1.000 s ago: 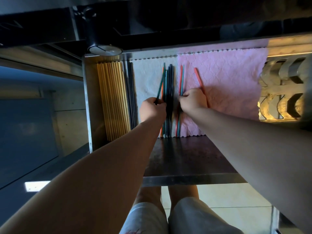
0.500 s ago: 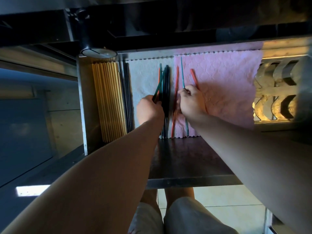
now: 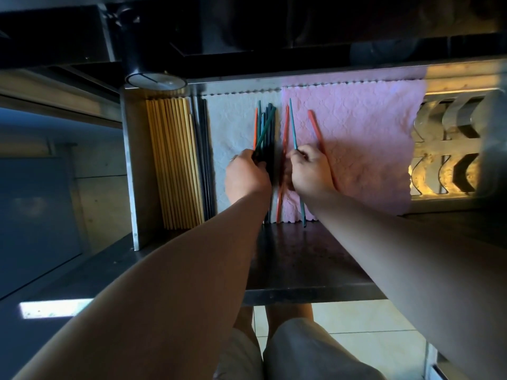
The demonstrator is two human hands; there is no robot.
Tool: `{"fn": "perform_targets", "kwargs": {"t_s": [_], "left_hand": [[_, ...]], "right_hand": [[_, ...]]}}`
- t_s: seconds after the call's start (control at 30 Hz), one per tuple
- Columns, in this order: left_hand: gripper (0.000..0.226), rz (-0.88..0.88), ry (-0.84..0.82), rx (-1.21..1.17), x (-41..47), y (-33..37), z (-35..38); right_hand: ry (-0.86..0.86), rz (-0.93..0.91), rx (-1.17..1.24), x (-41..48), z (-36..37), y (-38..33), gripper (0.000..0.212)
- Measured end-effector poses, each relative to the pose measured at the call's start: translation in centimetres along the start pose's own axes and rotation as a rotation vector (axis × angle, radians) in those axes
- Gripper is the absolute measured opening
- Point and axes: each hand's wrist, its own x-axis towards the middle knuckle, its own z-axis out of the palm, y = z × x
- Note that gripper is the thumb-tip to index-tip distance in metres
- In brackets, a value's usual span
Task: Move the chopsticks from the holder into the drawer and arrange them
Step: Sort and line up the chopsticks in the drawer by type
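An open metal drawer (image 3: pixel 129 165) holds a white cloth (image 3: pixel 230 127) and a pink cloth (image 3: pixel 365 138). Several dark green and blue chopsticks (image 3: pixel 267 124) lie bundled at the seam of the cloths. My left hand (image 3: pixel 247 178) grips a dark green chopstick that leans across the bundle. My right hand (image 3: pixel 310 171) pinches a teal chopstick (image 3: pixel 293 124). A red chopstick (image 3: pixel 284 138) lies left of it, and another red chopstick (image 3: pixel 315 130) runs under my right hand. A row of pale wooden chopsticks (image 3: pixel 172 163) fills the drawer's left side.
Dark metal chopsticks (image 3: pixel 204 149) lie beside the wooden row. A round black holder (image 3: pixel 153 78) stands at the drawer's back left corner. A metal rack with curved slots (image 3: pixel 450 149) is at the right. My knees and a tiled floor show below the drawer front (image 3: pixel 301 296).
My right hand has taken the teal chopstick and drawn it to the right, away from the red one. My left hand stays on the dark green chopstick.
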Motion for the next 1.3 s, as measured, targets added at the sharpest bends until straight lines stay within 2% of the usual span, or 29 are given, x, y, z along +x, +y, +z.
{"fn": "perform_targets", "kwargs": {"t_s": [0.2, 0.5, 0.57, 0.67, 0.8, 0.9, 1.03, 1.17, 1.3], "left_hand": [[0.022, -0.012, -0.025, 0.113, 0.1, 0.4, 0.2], [0.020, -0.161, -0.174, -0.032, 0.7, 1.4, -0.5], [0.021, -0.170, -0.192, -0.075, 0.7, 1.4, -0.7], [0.021, -0.168, -0.194, -0.125, 0.7, 1.0, -1.2], [0.026, -0.141, -0.140, -0.159, 0.6, 0.2, -2.7], [0.031, -0.126, -0.106, -0.183, 0.7, -0.7, -3.5], [0.024, -0.125, -0.108, -0.199, 0.6, -1.4, -4.5], [0.017, -0.163, -0.102, -0.332, 0.5, -2.0, -4.9], [0.020, -0.165, -0.089, -0.320, 0.8, -2.2, -4.7]], "right_hand": [[-0.004, 0.022, 0.011, -0.1, -0.2, -0.3, 0.016], [0.003, 0.049, 0.015, -0.4, -0.4, -0.5, 0.013], [0.010, 0.039, -0.027, -0.6, -0.5, -0.7, 0.013], [0.012, 0.005, -0.071, -0.6, -0.3, -0.7, 0.033], [0.033, -0.027, -0.207, -1.0, 1.0, -1.4, 0.018], [0.090, -0.040, -0.316, -0.9, 2.0, -1.8, 0.023], [0.068, -0.049, -0.427, -0.8, 2.8, -2.0, 0.029], [0.044, 0.010, -0.566, -0.5, 3.3, -3.0, 0.040], [0.031, 0.051, -0.573, -0.5, 3.3, -3.6, 0.044]]}}
